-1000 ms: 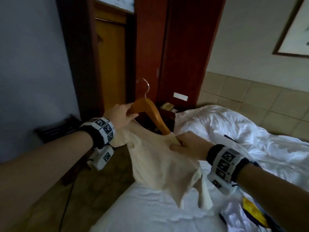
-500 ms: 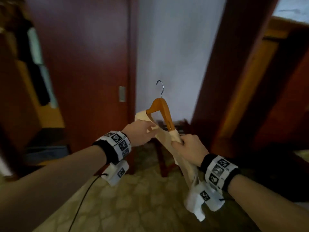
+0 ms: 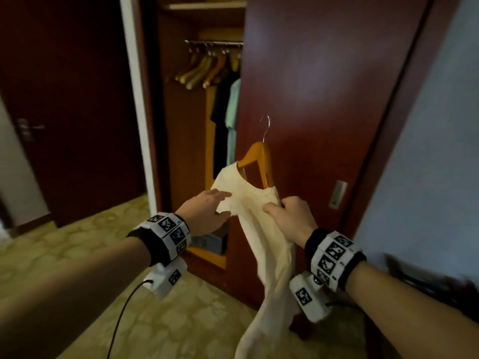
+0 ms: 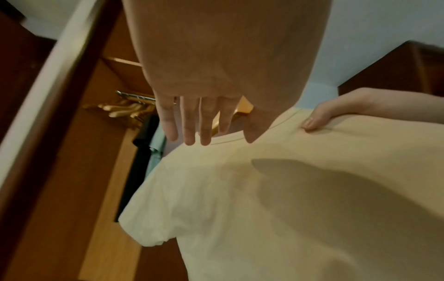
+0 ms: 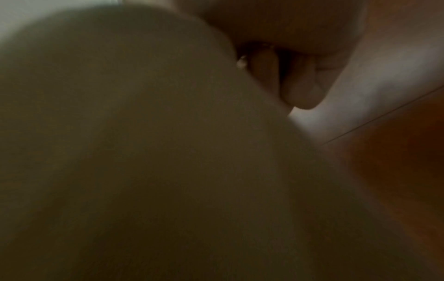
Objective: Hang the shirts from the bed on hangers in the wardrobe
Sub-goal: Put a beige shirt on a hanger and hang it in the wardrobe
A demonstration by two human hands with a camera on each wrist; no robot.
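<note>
Where wall stood, wardrobe (image 3: 202, 104) faces shirt (image 3: 259, 216).

Left hand (image 4: 204, 106) with straight fingers over cream T-shirt (image 4: 276, 199) collar. Right hand (image 4: 336, 112) pinching collar's far side. Beyond, empty wooden hangers (image 4: 122, 110) on wardrobe rail (image 4: 134, 96).

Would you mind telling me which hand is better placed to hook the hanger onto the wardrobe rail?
Probably the left hand: open, nearer the metal rail. The right hand grips the cream shirt on the wooden hanger.
</note>
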